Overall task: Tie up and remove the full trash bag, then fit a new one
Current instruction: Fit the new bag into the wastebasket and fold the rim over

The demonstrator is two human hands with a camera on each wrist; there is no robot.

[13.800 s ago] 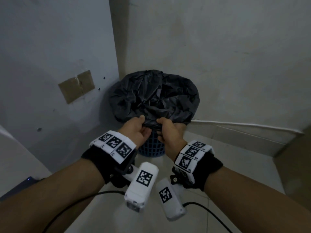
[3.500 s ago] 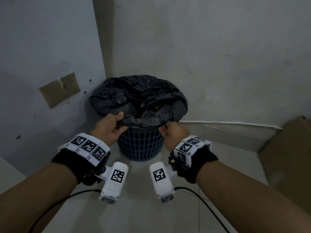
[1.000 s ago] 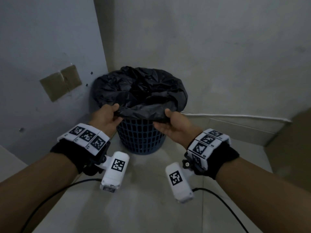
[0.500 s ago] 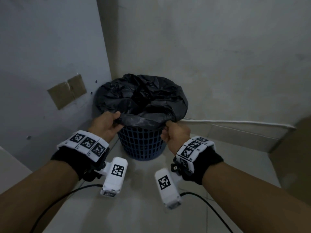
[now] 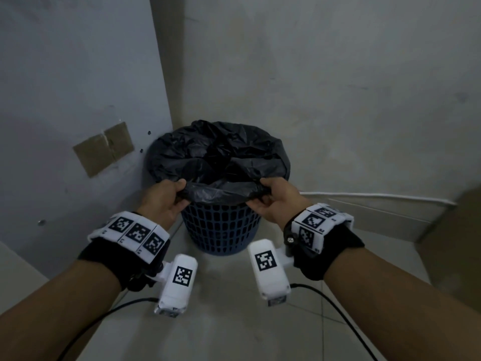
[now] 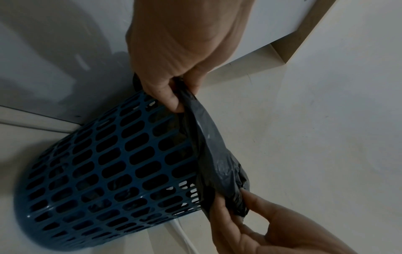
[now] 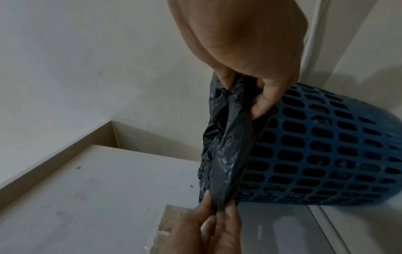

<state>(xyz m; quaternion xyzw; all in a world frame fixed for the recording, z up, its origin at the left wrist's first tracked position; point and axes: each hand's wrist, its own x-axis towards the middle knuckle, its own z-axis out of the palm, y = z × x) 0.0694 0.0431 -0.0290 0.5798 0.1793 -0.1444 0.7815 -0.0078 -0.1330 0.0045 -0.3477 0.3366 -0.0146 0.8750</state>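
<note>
A black trash bag [image 5: 218, 155] lines a blue slotted plastic bin [image 5: 221, 230] standing in the corner of the room. Its edge is folded over the rim. My left hand [image 5: 166, 199] pinches the near edge of the bag at the rim's left front. My right hand [image 5: 273, 199] pinches the same edge at the right front. The stretch of bag [image 6: 208, 137] between the two hands is pulled taut and lifted off the bin [image 6: 108, 168]. From the right wrist, fingers [image 7: 263, 101] curl round the gathered plastic [image 7: 226, 146] beside the bin [image 7: 326, 154].
The bin stands on pale floor tiles [image 5: 223, 321] against two walls. A brown patch [image 5: 104, 148] is stuck on the left wall. A white cable [image 5: 377, 195] runs along the skirting on the right. A brown board or door edge [image 5: 458, 243] is at far right.
My right hand has slid outward along the rim's front edge. Both hands still pinch the bag edge, now stretched wider between them. Over the longer span the bag mouth was spread around the rim.
</note>
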